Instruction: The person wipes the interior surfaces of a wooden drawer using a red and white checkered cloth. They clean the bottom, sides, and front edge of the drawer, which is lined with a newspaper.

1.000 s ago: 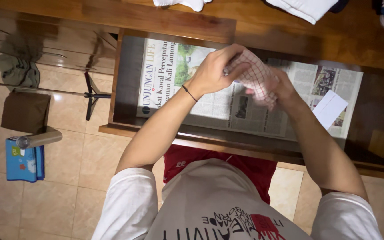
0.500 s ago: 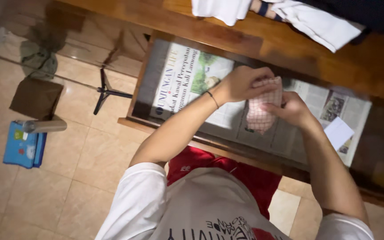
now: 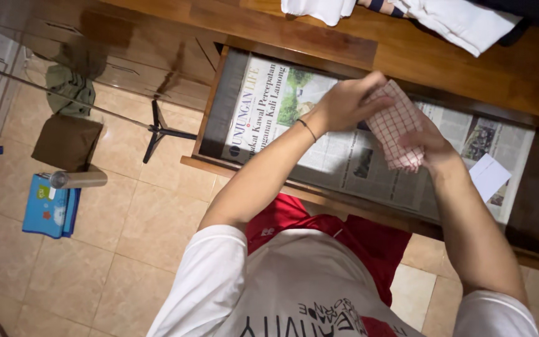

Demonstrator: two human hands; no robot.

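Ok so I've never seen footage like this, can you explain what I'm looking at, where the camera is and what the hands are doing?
The camera sits on a person's head and looks straight down, so you see their white shirt, red shorts and both bare arms. There is no machine here. The left hand and the right hand together hold a small red-and-white checked cloth above an open wooden drawer lined with newspaper. A white slip of paper lies in the drawer. Folded white clothes rest on the wooden top above. On the tiled floor at left lie a blue packet and a grey cylinder.
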